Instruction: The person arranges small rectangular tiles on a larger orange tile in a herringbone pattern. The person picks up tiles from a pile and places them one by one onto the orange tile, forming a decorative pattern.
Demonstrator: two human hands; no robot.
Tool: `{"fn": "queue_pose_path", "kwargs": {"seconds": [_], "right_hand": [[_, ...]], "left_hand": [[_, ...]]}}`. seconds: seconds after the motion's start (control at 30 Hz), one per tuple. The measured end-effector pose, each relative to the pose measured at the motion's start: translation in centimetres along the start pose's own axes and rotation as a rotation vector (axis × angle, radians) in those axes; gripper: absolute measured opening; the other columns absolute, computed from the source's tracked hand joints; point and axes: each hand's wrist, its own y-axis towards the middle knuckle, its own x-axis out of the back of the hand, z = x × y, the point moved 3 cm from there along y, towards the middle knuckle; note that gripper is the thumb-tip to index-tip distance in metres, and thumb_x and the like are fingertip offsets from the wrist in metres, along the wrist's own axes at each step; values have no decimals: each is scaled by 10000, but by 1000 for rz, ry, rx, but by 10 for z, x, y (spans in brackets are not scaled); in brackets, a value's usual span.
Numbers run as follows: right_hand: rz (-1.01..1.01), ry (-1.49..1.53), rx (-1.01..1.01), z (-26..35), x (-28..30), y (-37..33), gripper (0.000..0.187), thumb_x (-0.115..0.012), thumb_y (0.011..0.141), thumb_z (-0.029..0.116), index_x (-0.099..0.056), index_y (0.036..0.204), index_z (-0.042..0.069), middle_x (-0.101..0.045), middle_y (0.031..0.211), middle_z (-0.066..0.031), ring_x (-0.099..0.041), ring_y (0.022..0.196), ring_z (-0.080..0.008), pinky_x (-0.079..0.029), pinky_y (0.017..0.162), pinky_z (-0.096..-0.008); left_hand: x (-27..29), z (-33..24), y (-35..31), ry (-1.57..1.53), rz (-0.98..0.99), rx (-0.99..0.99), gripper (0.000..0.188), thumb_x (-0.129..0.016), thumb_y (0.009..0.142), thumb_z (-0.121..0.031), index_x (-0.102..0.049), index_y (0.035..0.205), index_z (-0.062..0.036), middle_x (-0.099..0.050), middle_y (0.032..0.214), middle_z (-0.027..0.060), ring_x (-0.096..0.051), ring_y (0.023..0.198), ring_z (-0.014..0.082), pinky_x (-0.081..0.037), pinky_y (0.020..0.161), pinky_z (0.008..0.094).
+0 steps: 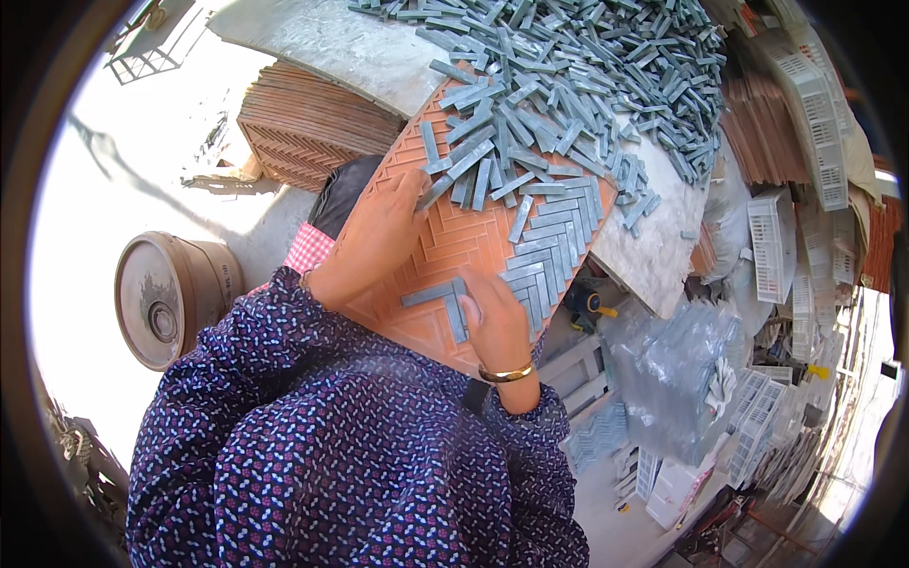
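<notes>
An orange mould board point(454, 232) with herringbone grooves lies tilted across my lap, its upper end under a heap of grey tile strips point(559, 85). My left hand point(383, 227) is over the board's left side, fingertips closed on a loose grey tile strip point(435, 192). Lower down, my right hand point(497, 327), with a gold bangle at the wrist, has its thumb and fingers closed about a short grey strip point(460, 288). Beside that hand, laid strips point(454, 317) form an angle in the grooves. Along the right edge, fitted strips point(559, 241) make a herringbone band.
A pale slab point(653, 241) carries the heap. Stacked orange boards point(308, 123) stand at the left, above a lidded bucket point(175, 298). White plastic crates point(772, 246) and plastic-wrapped goods point(672, 369) crowd the right side.
</notes>
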Motion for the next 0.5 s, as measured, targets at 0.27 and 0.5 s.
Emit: {"fn": "queue_pose_path", "kwargs": {"seconds": [0.27,0.5], "right_hand": [[112,72,-30,-8,2,2,304,-650,696,-20,-622,996,18,-629,911,-161,-600,828,-328,-486,701,-358],[26,-37,-20,-6,-5,-6,292,-624,714,3,-595,1004,23,-614,917,-157,-591,824,-333,-477,697,-386]], "left_hand": [[20,-2,-59,-142,236,4,272,-598,729,5,-554,996,-12,-555,866,134,-573,796,314,-468,673,363],[6,-15,-72,-32,281,-78,259,-595,752,-45,-542,1004,-14,-522,900,133,-564,814,320,-472,698,378]]}}
